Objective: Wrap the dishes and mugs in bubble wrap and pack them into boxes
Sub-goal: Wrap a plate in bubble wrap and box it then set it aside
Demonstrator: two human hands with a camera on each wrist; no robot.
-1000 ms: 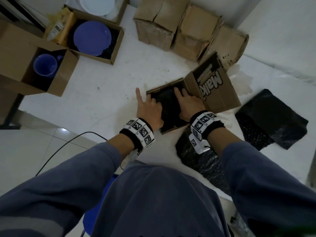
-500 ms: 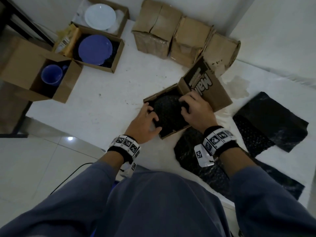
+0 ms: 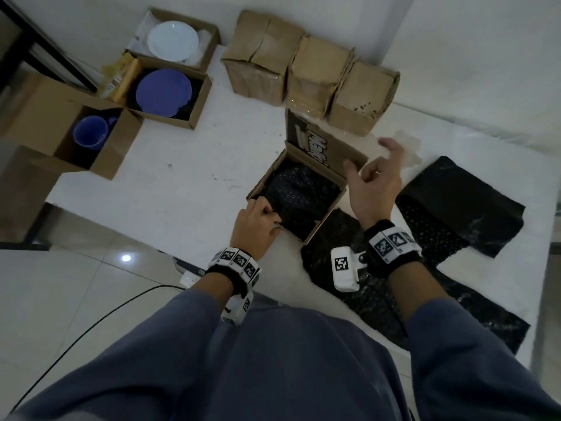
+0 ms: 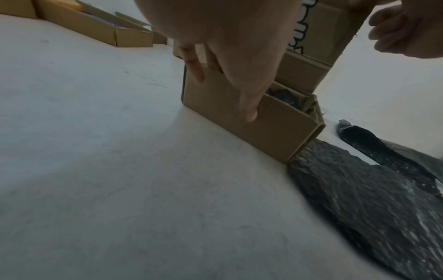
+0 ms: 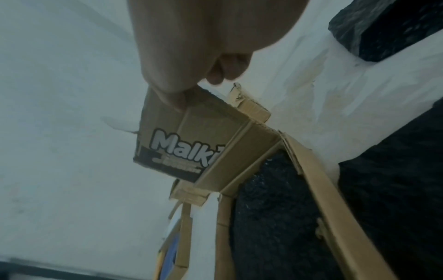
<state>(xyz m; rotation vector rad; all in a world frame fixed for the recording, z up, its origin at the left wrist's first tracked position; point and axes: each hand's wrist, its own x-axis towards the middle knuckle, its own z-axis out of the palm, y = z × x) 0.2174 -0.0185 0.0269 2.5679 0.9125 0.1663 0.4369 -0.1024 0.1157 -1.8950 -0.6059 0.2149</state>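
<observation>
An open cardboard box (image 3: 324, 217) sits mid-table with a dish wrapped in black bubble wrap (image 3: 300, 192) inside it. Its printed lid flap (image 3: 321, 147) stands up at the far side. My left hand (image 3: 270, 214) grips the box's near wall (image 4: 275, 128), thumb outside and fingers over the rim. My right hand (image 3: 367, 156) hovers above the box's right corner with its fingers loosely curled. Its thumb is at the lid flap's (image 5: 191, 136) free edge, and it holds nothing. The wrapped dish (image 5: 268, 208) also shows in the right wrist view.
Open boxes at far left hold a blue mug (image 3: 91, 132), a blue plate (image 3: 164, 92) and a white plate (image 3: 173, 41). Three closed boxes (image 3: 306, 77) stand at the back. Black bubble wrap sheets (image 3: 455, 202) lie right of the box. The table edge runs near my left wrist.
Both hands were pressing on the wrapped dish in the box. The right hand has lifted out to the lid, which now stands more upright. The left hand has moved to the near wall.
</observation>
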